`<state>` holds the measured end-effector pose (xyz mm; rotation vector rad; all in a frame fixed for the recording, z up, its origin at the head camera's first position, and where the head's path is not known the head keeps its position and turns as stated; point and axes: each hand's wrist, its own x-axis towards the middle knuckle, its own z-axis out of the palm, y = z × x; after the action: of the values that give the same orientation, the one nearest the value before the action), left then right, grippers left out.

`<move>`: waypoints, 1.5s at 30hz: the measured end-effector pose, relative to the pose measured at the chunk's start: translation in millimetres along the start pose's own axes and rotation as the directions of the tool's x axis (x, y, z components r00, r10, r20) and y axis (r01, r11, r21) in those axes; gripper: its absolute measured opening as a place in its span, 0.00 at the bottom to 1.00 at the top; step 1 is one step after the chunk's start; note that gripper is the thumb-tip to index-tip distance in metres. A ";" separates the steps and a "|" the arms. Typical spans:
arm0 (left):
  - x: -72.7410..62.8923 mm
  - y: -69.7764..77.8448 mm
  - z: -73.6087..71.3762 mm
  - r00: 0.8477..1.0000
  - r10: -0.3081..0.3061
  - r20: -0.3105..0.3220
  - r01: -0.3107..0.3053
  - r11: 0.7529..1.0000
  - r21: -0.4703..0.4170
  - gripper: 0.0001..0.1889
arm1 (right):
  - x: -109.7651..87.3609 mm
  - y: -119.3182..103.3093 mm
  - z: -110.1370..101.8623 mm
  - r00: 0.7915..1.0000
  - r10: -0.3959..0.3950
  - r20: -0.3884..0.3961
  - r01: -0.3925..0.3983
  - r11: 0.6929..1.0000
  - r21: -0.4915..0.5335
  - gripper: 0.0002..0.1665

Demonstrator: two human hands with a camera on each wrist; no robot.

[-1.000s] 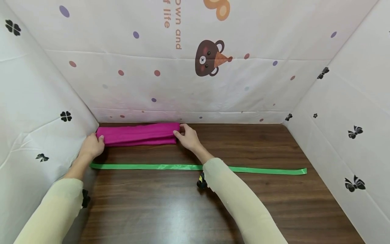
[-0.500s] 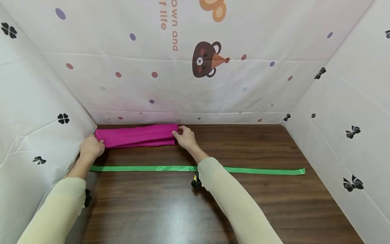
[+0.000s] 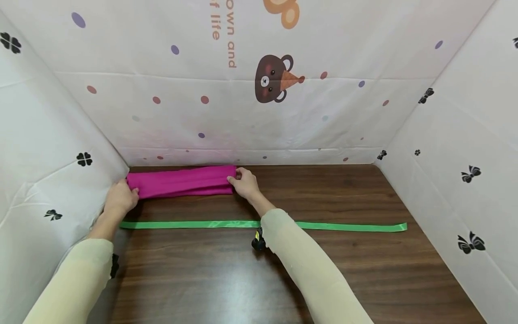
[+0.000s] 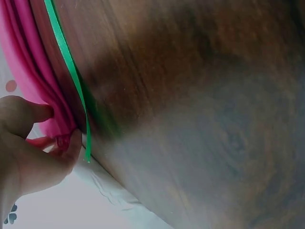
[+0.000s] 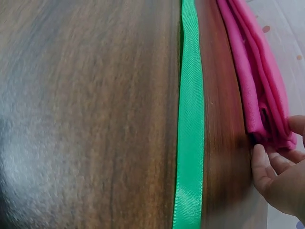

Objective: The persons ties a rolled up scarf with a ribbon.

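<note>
A folded magenta cloth (image 3: 182, 182) lies along the back left of the wooden table. Its layered folds show in the left wrist view as a pink cloth (image 4: 35, 71) and in the right wrist view (image 5: 259, 71). My left hand (image 3: 120, 197) pinches its left end, thumb on top and fingers beneath. At the other end, my right hand (image 3: 246, 183) grips the right edge between thumb and fingers. In front of the cloth a long green ribbon (image 3: 182, 224) stretches across the table, passing under my right forearm.
White printed sheets form a back wall (image 3: 182, 117), a left wall (image 3: 40, 148) and a right wall (image 3: 437, 135) around the wooden table (image 3: 194, 270). A small black object (image 3: 258, 243) sits at my right cuff.
Both hands keep their hold on the ends of the magenta cloth. The whole view has shifted slightly; the cloth and ribbon look otherwise the same.
</note>
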<state>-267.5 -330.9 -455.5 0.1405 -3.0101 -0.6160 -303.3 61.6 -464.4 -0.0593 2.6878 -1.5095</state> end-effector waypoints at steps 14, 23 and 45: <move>-0.4 -8.0 3.3 0.999 -0.033 0.022 0.034 0.998 -0.056 0.31 | -7.6 1.0 3.5 0.999 0.039 -0.022 -0.032 0.969 0.245 0.20; 2.3 -10.0 2.2 0.998 -0.036 0.056 0.039 0.998 -0.057 0.32 | -7.2 2.1 4.8 0.997 0.081 -0.003 -0.077 0.953 0.293 0.18; 7.1 -13.7 -1.3 0.987 -0.095 0.128 0.105 0.992 -0.074 0.35 | -8.3 -5.6 8.9 0.997 0.060 -0.039 -0.045 0.949 0.313 0.15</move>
<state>-273.4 -344.7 -459.3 0.2591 -3.1068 -0.7818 -294.4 51.6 -464.1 0.0632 2.4256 -1.9194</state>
